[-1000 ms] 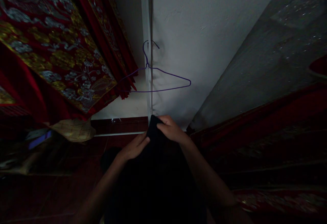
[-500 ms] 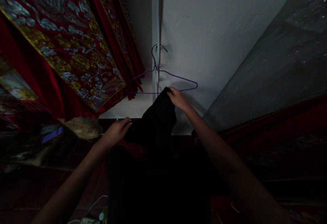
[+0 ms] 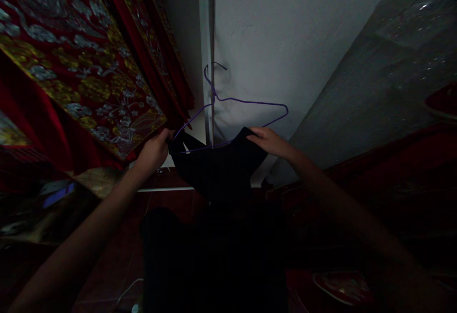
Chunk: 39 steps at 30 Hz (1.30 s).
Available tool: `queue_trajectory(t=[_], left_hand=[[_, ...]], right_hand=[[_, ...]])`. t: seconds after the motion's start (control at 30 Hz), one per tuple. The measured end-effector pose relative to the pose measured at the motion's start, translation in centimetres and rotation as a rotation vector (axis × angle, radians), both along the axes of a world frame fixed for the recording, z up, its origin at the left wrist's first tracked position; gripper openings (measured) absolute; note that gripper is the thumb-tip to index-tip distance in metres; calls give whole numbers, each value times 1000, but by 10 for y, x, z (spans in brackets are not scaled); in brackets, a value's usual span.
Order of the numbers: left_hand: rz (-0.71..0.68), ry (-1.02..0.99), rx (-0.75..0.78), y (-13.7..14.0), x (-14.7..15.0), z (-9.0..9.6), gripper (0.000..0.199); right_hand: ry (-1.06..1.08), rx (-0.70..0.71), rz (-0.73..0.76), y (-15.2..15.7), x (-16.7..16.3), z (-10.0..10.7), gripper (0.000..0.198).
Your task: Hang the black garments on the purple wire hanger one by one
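A soft, matte black cloth garment [image 3: 217,172], folded loosely along its upper edge, is held up in front of a narrow pale upright post [image 3: 206,32]. Its top edge is gripped at two places: at one end it is pinched between the thumb and fingers of the left hand [image 3: 153,150], and at the other it is clasped by the right hand [image 3: 270,141], the thumb laid over the fabric. Both hands are thus closed on cloth.

One thin, smooth purple hanger [image 3: 214,96], roughly triangular and with a curved hook, is seen at the post. Its left end is brought down to the garment beside the left hand, and its lower bar is crossed with the black cloth; whether the bar lies inside the opening cannot be told. Its rounded right end is left uncovered above the right hand.

The post is backed by a matt, faintly scuffed pale wall [image 3: 285,32]. At the left, red fabric [image 3: 114,84] is hung in folds, thickly worked with raised silver and gold floral patterns. At the right, a glossy, crinkled grey sheet [image 3: 389,65] is seen. Dark red tiles [image 3: 121,251] are laid below.
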<state>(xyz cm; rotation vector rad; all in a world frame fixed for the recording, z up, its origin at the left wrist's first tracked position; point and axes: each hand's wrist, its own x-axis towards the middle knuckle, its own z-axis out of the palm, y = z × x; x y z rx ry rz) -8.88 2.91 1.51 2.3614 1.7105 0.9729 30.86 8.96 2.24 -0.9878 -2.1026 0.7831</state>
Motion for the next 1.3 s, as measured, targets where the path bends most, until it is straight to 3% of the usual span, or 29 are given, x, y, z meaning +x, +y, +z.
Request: queue_trajectory(t=[0.13, 0.23, 0.37, 0.63, 0.77, 0.93, 1.1, 1.2, 1.3], left_hand=[[-50, -31, 13, -6, 6, 1, 45], [36, 73, -30, -17, -10, -9, 50], [18, 86, -49, -35, -31, -14, 46], [-76, -124, -35, -53, -45, 5, 33], [-102, -203, 60, -37, -31, 19, 27], [-60, -229, 204, 10, 1, 36, 36], [1, -15, 153, 54, -8, 24, 33], [-4, -108, 93, 57, -9, 15, 32], [-49, -294, 77, 46, 10, 20, 35]], right_hand=[[33, 75, -55, -9, 6, -2, 21], [54, 105, -84, -9, 7, -4, 16], [36, 152, -109, -6, 0, -10, 16], [13, 139, -106, -3, -5, -18, 18], [15, 85, -32, -12, -12, -14, 19], [7, 50, 43, -29, -24, -4, 20], [-39, 80, 8, -39, -6, 7, 20], [-46, 106, -21, -41, -1, 8, 20], [-46, 99, -19, -42, -12, 3, 21]])
